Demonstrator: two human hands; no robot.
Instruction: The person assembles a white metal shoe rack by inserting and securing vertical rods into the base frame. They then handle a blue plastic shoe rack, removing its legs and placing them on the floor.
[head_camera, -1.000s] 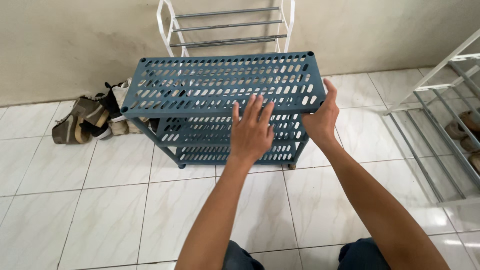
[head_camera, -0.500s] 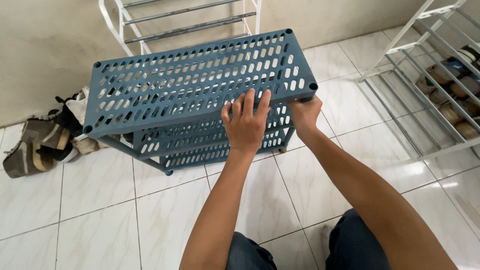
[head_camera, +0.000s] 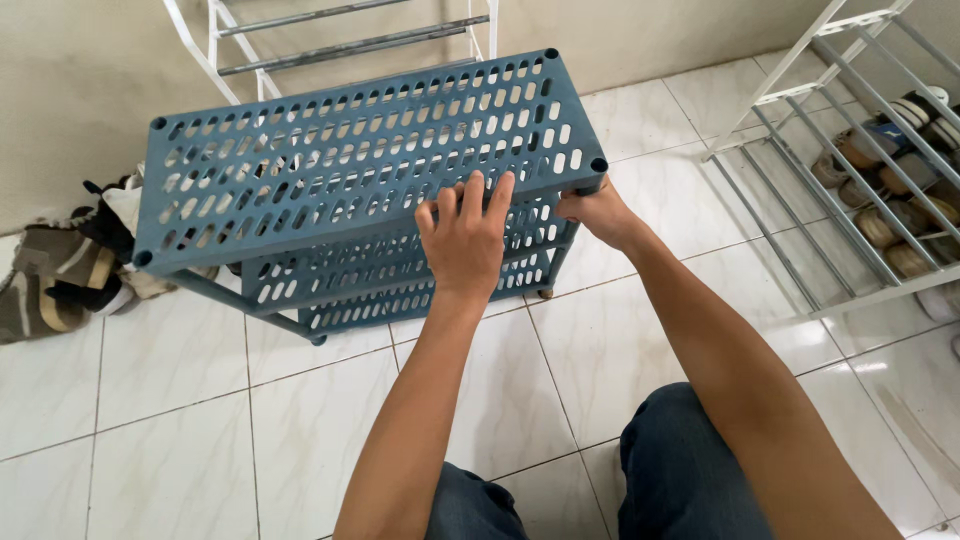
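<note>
A blue plastic shoe rack (head_camera: 330, 160) with perforated shelves stands on the white tiled floor in front of me. My left hand (head_camera: 462, 238) lies on the front edge of its top shelf, fingers spread over the holes. My right hand (head_camera: 597, 213) grips the rack just under the top shelf's front right corner, around the corner post.
A white metal-barred rack (head_camera: 350, 35) stands against the wall behind the blue one. Another white rack (head_camera: 850, 150) holding several shoes sits at the right. A pile of shoes (head_camera: 60, 270) lies on the floor at the left. My knees in dark trousers (head_camera: 680, 480) are below.
My right hand has gone from open beside the top shelf's right end to a grip under its front corner. The view has shifted so the rack sits further left and closer.
</note>
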